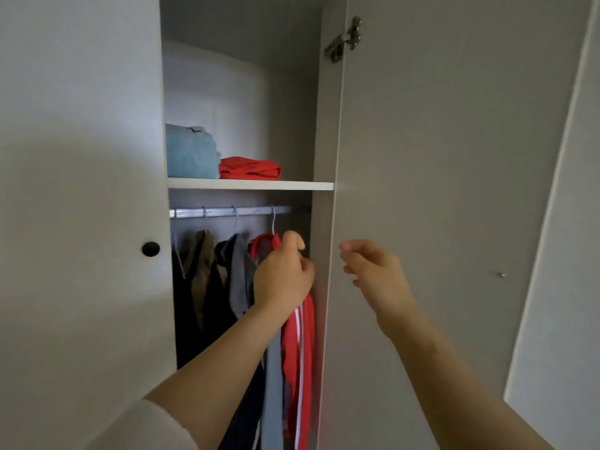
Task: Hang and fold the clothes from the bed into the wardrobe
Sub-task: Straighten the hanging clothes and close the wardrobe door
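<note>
The open wardrobe holds a metal rail (pixel 227 212) with several hangers. A red jacket with white stripes (pixel 300 345) hangs at the rail's right end on a wire hanger (pixel 273 222). My left hand (pixel 282 274) is at the jacket's right shoulder, its fingers curled on the fabric there. My right hand (pixel 370 271) hovers in front of the door's edge with loosely bent fingers and holds nothing. Dark, olive and grey garments (pixel 227 280) hang to the left of the jacket. On the shelf (pixel 250 184) above lie a folded light-blue item (pixel 190 152) and a folded red item (pixel 250 168).
The right wardrobe door (pixel 438 190) stands open, its hinge (pixel 345 39) near the top. The left door (pixel 81 190) is closed and carries a black knob (pixel 150 248). Another pale panel (pixel 568 254) stands at the far right. Above the folded items the shelf compartment is open space.
</note>
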Tool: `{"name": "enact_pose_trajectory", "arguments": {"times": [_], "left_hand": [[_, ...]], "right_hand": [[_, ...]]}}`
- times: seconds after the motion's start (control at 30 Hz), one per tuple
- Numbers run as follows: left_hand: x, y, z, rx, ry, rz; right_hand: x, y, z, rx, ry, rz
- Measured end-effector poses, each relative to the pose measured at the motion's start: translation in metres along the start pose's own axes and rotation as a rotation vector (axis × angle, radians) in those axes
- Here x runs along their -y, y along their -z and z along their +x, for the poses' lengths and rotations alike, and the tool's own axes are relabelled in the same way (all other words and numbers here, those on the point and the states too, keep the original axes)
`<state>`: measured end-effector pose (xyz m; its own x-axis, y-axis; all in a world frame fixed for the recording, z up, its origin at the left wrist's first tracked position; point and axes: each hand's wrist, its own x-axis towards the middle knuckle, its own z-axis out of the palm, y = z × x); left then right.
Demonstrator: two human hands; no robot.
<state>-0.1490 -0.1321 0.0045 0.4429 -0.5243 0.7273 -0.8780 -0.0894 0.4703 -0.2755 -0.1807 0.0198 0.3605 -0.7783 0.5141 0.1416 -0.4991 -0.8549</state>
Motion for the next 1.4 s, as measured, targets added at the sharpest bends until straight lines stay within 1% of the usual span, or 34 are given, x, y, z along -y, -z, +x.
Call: {"name": "enact_pose_trajectory", "arguments": {"times": [0.1,0.17,0.3,0.4,0.43,0.5,0.57,0.63,0.7,0.87,0.93,1.03,1.13,1.23,1.3,1.4], "left_hand": [[-0.048,-0.021,-0.014,0.079,-0.023,-0.124],[-0.08,-0.037,-0.02,0.135,-0.018,-0.219],[-0.13,-0.062,-0.035,0.254,-0.02,-0.321],[-0.15,-0.07,-0.039,0.289,-0.016,-0.378],[-0.152,-0.071,-0.039,0.297,-0.01,-0.398],[-0.153,-0.073,-0.042,0.316,-0.001,-0.418],[-0.15,-0.073,-0.043,0.336,-0.001,-0.412],[-0.145,-0.071,-0.043,0.356,0.0,-0.39],[-0.139,-0.067,-0.042,0.371,0.009,-0.381],[-0.119,-0.052,-0.037,0.368,0.025,-0.366],[-0.112,-0.044,-0.033,0.343,0.045,-0.366],[-0.099,-0.031,-0.028,0.271,0.063,-0.347],[-0.081,-0.013,-0.026,0.184,0.064,-0.316],[-0.057,0.011,-0.023,0.102,0.087,-0.261],[-0.041,0.027,-0.021,0.054,0.118,-0.236],[-0.017,0.051,-0.02,-0.019,0.128,-0.183]], "right_hand": [[0.012,0.058,-0.022,-0.114,0.002,-0.037],[0.018,0.098,-0.031,-0.23,-0.01,-0.074],[0.021,0.164,-0.044,-0.433,-0.038,-0.147],[0.018,0.193,-0.04,-0.473,-0.066,-0.259],[0.018,0.196,-0.038,-0.443,-0.108,-0.26],[0.012,0.202,-0.032,-0.314,-0.194,-0.206],[0.007,0.205,-0.027,-0.193,-0.239,-0.142],[0.003,0.206,-0.02,-0.12,-0.241,-0.109],[0.0,0.209,-0.016,-0.136,-0.238,-0.057],[0.002,0.21,-0.021,-0.249,-0.183,-0.016],[0.006,0.205,-0.025,-0.212,-0.141,-0.006],[0.011,0.188,-0.032,-0.096,-0.062,-0.013],[0.012,0.158,-0.033,0.065,-0.014,-0.081],[0.008,0.119,-0.031,0.236,-0.027,-0.27],[0.006,0.098,-0.029,0.289,-0.036,-0.356],[0.012,0.066,-0.026,0.389,-0.036,-0.391]]}}
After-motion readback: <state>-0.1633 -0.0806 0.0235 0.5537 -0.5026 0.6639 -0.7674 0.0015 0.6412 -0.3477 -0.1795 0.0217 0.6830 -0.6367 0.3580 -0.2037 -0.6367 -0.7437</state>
